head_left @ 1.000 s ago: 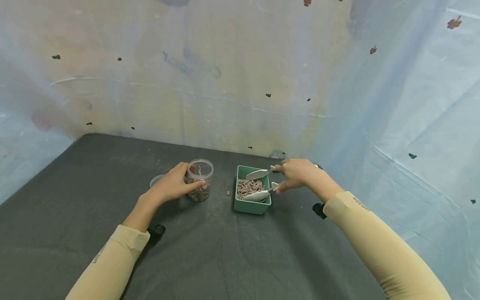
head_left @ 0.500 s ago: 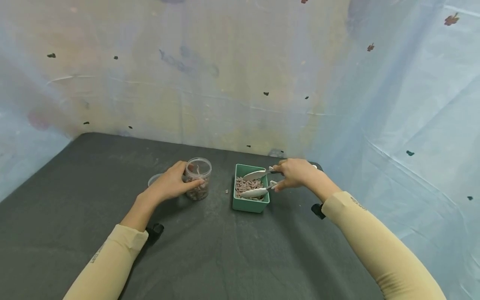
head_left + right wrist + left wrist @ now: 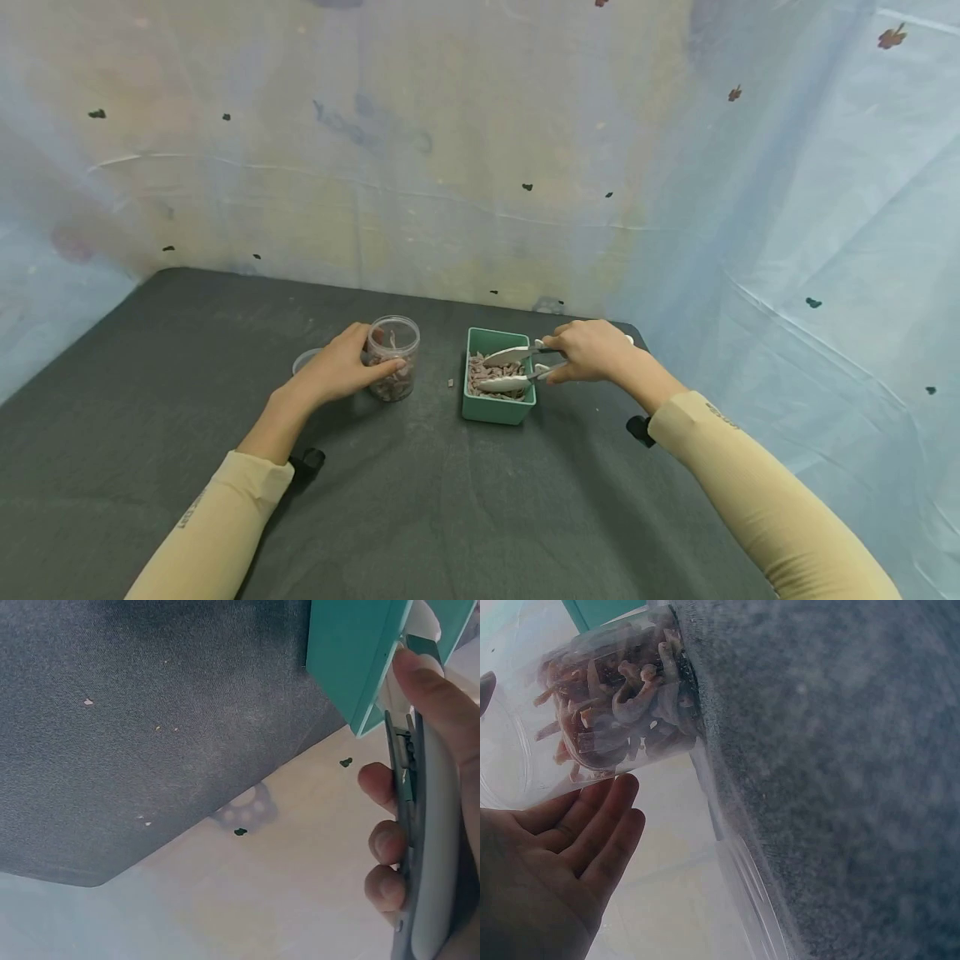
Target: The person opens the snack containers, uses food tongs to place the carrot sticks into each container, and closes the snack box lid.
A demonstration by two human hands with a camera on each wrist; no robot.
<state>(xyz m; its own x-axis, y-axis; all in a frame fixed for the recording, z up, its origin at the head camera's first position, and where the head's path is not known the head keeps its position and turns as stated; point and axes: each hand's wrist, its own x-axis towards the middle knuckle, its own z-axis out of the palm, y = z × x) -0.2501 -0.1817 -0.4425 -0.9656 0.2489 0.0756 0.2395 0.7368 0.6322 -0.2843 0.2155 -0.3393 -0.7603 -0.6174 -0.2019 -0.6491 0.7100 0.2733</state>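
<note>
In the head view my left hand (image 3: 339, 364) holds a clear plastic jar (image 3: 393, 358) upright, thumb on the near side and fingers behind. Brown strips (image 3: 630, 705) fill its lower part in the left wrist view. To the right stands a green rectangular box (image 3: 495, 408) with small greyish-brown strips (image 3: 487, 368) inside. My right hand (image 3: 592, 350) grips a pair of tongs (image 3: 431, 847) with pale tips. Both tips reach into the box among the strips, slightly apart; whether they pinch any strips is not clear.
A clear round lid (image 3: 303, 360) lies behind the left hand. One loose crumb (image 3: 451, 383) sits between jar and box on the dark tabletop (image 3: 465, 517). A sheet of pale plastic (image 3: 420, 208) hangs along the back edge, another at the right.
The tong tips have drawn closer together inside the box. My left hand and the jar keep their place; the whole head view has shifted slightly.
</note>
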